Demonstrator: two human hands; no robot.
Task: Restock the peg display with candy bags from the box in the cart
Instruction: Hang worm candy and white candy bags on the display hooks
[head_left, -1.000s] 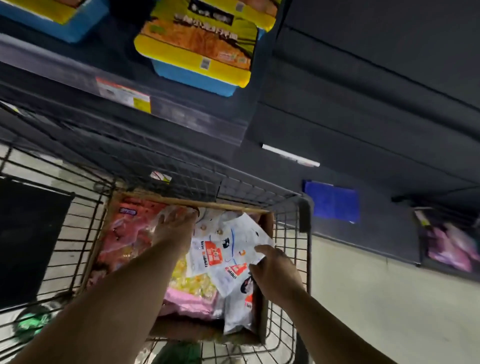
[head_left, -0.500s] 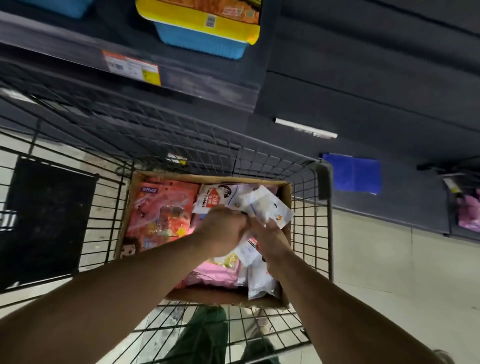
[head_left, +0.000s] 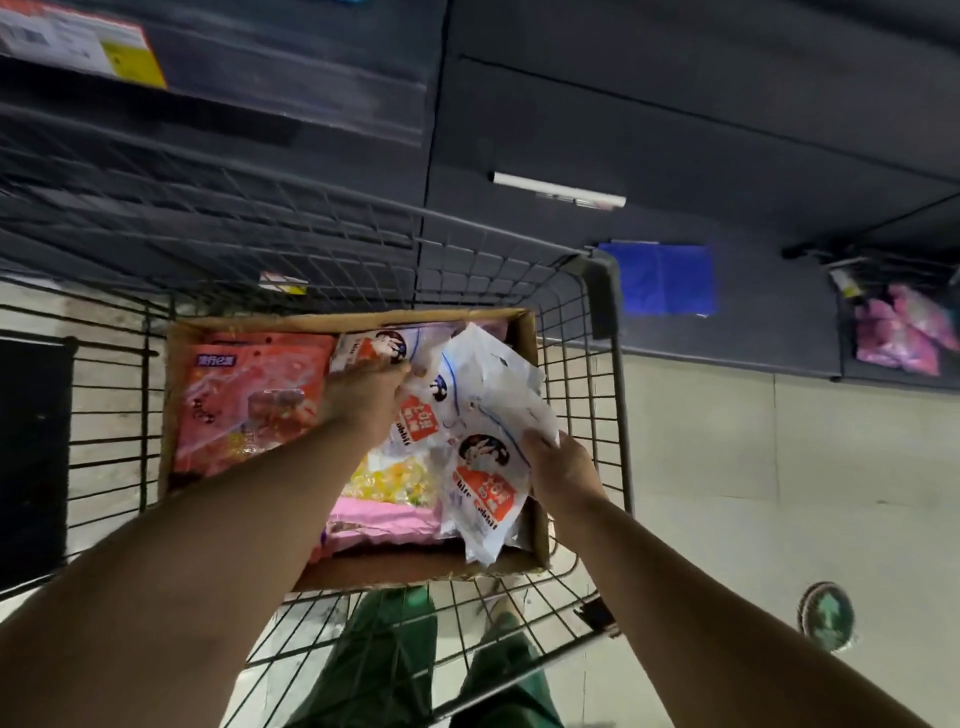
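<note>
Both hands inside open brown cardboard box (head_left: 537, 338) in black wire cart (head_left: 602, 364), right hand (head_left: 563, 470) pinching white-and-orange plastic candy bags (head_left: 483, 415), left hand (head_left: 366, 397) on same bags, grip probably curled, fingers hidden, pink bags (head_left: 904, 332) on far-right peg display.

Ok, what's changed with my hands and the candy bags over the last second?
The left hand moved off the pink bags to the white bags. The right hand now grips them at their right edge, lifted and fanned. The box stayed in the cart.
</note>
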